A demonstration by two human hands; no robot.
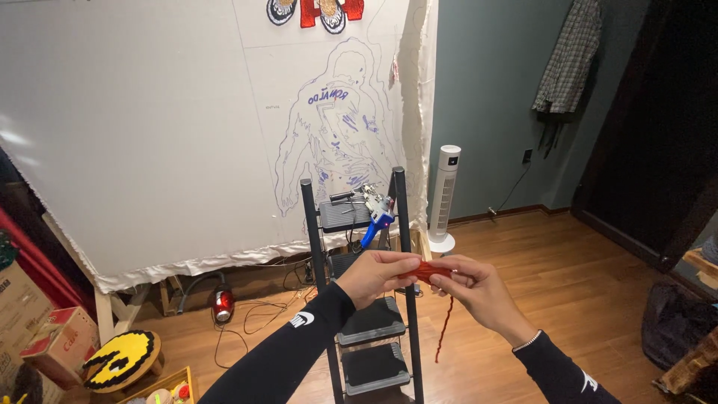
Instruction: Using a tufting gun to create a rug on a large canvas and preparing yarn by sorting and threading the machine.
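Left hand (pixel 376 275) and right hand (pixel 473 288) fingers pinched on thin red yarn strand (pixel 431 271); above black metal stepladder (pixel 370 322); loose end dangling beside it.

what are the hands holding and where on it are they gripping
Both hands pinch a strand of red yarn between fingertips: the left hand on its left part, the right hand on its right part. A loose end hangs below the right hand.

Black long sleeves with white emblems
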